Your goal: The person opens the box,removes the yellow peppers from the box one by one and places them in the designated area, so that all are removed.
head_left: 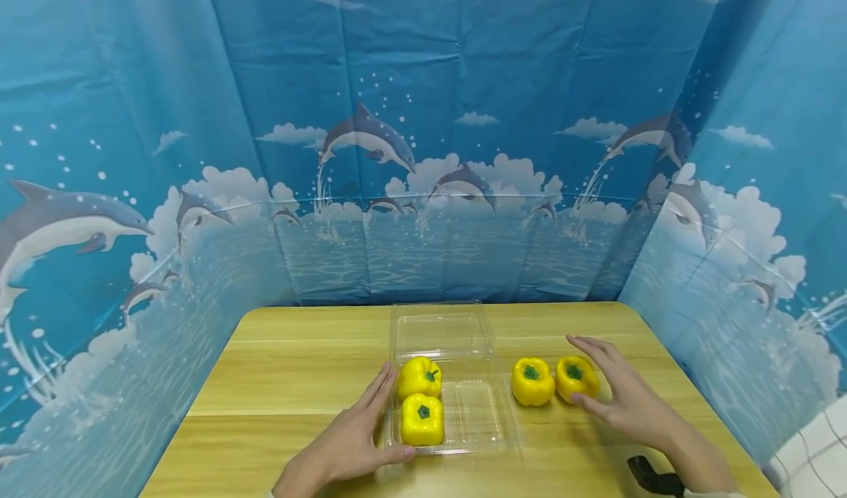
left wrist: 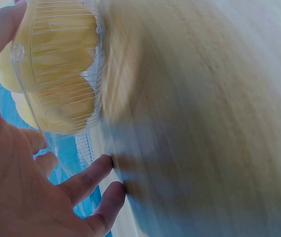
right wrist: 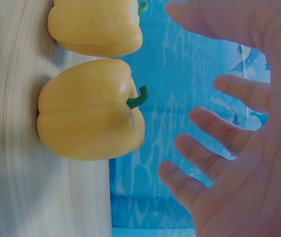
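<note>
A clear plastic clamshell container (head_left: pixel 473 413) lies on the table with its lid (head_left: pixel 440 334) folded back. Two yellow bell peppers sit along its left side, a rear one (head_left: pixel 417 377) and a front one (head_left: pixel 422 420). My left hand (head_left: pixel 354 432) rests at the container's left front corner, thumb by the front rim, fingers extended along the side. To the right of the container, two more yellow bell peppers (head_left: pixel 532 382) (head_left: pixel 574 379) stand on the table, stems up. My right hand (head_left: pixel 622 395) is spread beside the farther-right pepper (right wrist: pixel 88 111), with a gap visible in the right wrist view.
The wood-patterned table (head_left: pixel 284 380) has rounded back corners. A blue curtain (head_left: pixel 423 255) printed with dolphins hangs behind and around it. A black object (head_left: pixel 653 476) is by my right wrist near the front.
</note>
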`<action>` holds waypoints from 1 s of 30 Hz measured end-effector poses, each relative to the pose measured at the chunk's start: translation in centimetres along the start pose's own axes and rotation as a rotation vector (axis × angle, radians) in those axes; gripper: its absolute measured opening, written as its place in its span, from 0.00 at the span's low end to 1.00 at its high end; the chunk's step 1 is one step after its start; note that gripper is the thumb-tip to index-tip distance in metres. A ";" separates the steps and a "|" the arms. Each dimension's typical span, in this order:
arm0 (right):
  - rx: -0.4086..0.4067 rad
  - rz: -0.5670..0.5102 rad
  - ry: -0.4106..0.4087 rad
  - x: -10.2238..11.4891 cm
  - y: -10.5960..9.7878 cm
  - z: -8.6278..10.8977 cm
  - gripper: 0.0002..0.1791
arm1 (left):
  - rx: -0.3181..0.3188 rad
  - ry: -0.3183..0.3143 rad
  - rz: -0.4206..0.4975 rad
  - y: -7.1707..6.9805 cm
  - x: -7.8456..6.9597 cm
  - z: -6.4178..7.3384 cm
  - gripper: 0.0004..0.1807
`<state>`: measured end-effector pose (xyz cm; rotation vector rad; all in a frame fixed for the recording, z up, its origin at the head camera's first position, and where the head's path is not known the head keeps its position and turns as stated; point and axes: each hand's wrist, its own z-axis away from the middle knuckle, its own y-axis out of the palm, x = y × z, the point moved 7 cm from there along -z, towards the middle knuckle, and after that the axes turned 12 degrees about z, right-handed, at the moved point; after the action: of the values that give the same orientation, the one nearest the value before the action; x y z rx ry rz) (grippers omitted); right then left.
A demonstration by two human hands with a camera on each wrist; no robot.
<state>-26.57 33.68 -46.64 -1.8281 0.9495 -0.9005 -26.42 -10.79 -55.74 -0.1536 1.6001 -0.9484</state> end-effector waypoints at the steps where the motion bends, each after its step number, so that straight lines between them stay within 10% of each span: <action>1: -0.006 0.005 -0.005 0.1 0.0 0.0 0.53 | -0.002 0.000 -0.002 0.0 0.0 0.0 0.71; 30: -0.037 0.043 -0.054 3.3 -0.6 -0.1 0.51 | -0.019 -0.001 -0.024 0.2 0.1 0.0 0.70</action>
<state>-25.01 31.00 -45.44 -1.8476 0.9739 -0.8086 -26.37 -10.73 -55.92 -0.1868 1.6104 -0.9516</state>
